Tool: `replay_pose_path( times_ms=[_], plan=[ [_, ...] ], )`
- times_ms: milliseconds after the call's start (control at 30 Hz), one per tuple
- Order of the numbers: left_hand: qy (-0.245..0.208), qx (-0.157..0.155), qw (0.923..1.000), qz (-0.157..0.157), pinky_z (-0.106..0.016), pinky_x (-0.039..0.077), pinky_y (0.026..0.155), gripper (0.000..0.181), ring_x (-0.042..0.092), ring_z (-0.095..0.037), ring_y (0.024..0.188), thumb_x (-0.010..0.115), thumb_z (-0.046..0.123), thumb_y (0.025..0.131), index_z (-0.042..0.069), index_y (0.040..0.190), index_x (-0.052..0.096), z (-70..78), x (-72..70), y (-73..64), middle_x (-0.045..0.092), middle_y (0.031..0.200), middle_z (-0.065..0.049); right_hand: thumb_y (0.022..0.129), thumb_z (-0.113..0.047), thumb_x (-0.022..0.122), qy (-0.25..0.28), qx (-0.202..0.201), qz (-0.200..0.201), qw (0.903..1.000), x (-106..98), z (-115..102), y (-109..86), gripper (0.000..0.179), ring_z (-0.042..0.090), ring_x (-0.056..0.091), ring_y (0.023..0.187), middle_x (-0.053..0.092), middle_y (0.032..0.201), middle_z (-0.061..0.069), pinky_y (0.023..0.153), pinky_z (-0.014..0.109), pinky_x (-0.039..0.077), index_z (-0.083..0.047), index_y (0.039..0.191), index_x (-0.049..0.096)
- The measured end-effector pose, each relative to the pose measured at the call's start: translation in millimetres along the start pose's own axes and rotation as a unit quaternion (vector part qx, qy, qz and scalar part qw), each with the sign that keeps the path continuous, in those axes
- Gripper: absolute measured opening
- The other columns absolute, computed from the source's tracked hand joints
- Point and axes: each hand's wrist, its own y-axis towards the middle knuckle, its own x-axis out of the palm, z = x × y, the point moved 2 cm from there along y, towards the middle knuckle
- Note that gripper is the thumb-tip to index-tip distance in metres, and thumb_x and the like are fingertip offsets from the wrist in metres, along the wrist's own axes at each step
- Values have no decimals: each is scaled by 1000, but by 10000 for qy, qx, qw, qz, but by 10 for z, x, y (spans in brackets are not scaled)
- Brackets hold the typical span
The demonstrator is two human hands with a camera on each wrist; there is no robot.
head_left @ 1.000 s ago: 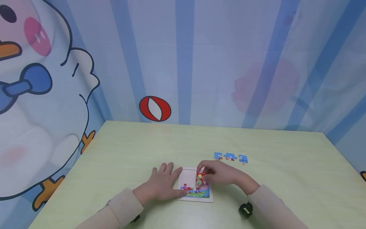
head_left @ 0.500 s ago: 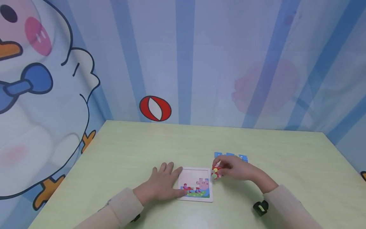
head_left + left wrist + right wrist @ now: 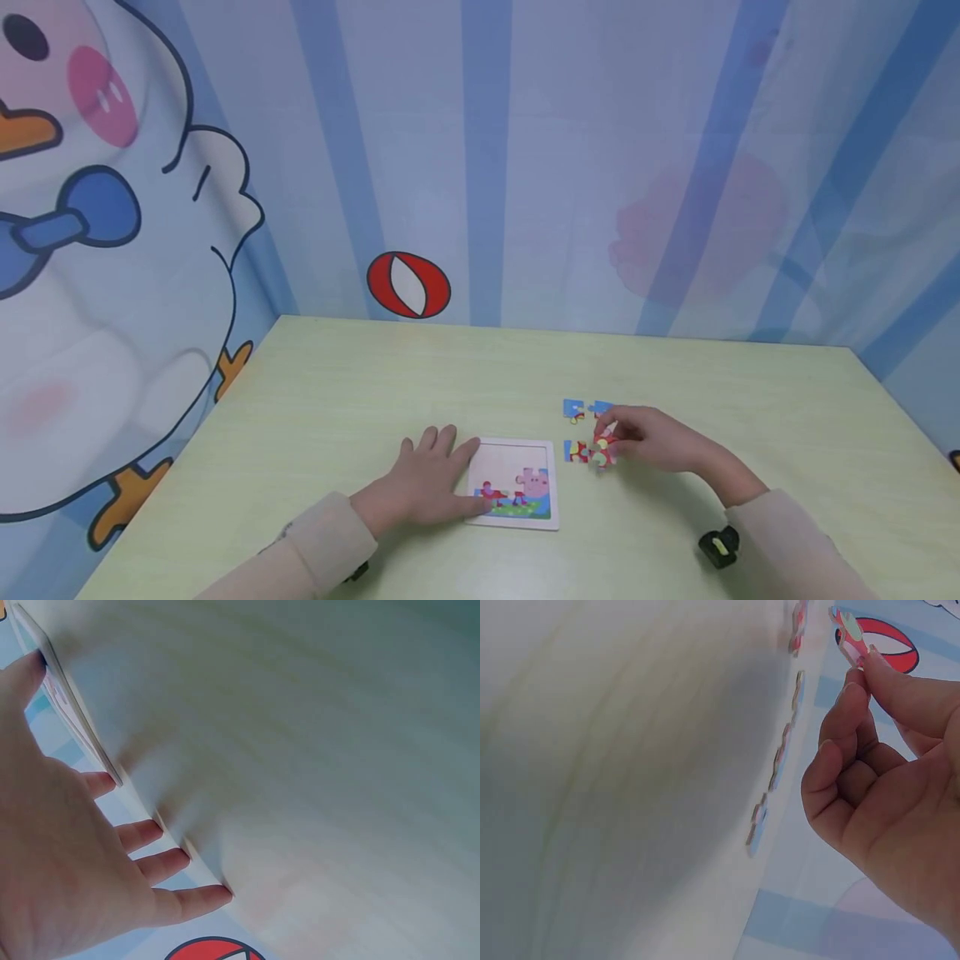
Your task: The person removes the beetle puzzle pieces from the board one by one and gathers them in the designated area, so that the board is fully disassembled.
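Observation:
A jigsaw puzzle board (image 3: 498,456) with a white frame lies on the table, partly filled along its bottom and right side. My left hand (image 3: 422,485) rests at its left edge, thumb and index finger on the frame and the other fingers spread on the table. To the right of the board, my right hand (image 3: 660,437) pinches a red puzzle piece (image 3: 852,637) between thumb and fingertips, raised off the table in the right wrist view. Close beside that piece lies another red and blue puzzle piece (image 3: 574,452).
Behind the right hand lie blue puzzle pieces (image 3: 573,409) in a row, some hidden by the hand in the head view. The pale table (image 3: 420,375) ends at a striped blue backdrop (image 3: 562,167).
My right hand has carried the red puzzle piece from over the board to the right, exposing the pink pig-face area there. The left hand has stayed in place.

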Motion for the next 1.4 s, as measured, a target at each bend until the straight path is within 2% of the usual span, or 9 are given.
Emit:
replay_pose_path(
  times_ms=[333, 600, 933, 1400],
  plan=[
    [-81, 9, 10000, -37, -64, 30, 98, 87, 34, -35, 126, 53, 70, 84, 14, 149, 37, -10, 3, -1, 35, 144, -17, 92, -6, 62, -107, 373, 9, 9992, -3, 107, 4, 13, 15, 46, 70, 53, 76, 1, 61, 25, 38, -12, 103, 62],
    [-98, 15, 9999, -49, -64, 29, 98, 87, 33, -36, 127, 52, 71, 84, 15, 149, 36, -13, 11, -4, 35, 144, -17, 92, -5, 62, -296, 606, 39, 9977, 19, 154, 36, 14, 17, 47, 72, 52, 78, 1, 62, 27, 40, -13, 103, 62],
    [-24, 19, 10000, -38, -64, 29, 98, 88, 33, -35, 126, 50, 72, 83, 16, 149, 36, -34, 45, 25, 35, 144, -16, 92, -6, 61, -589, 470, 4, 9972, 33, 197, 73, 13, 14, 47, 71, 55, 79, -2, 63, 26, 40, -12, 104, 65],
    [-3, 17, 10000, -39, -64, 30, 98, 87, 33, -35, 126, 50, 71, 84, 15, 149, 36, -30, 39, 27, 35, 144, -16, 92, -6, 61, -862, 633, 23, 9943, 32, 219, 99, 14, 13, 45, 68, 53, 76, -3, 63, 27, 39, -14, 103, 66]
  ],
)
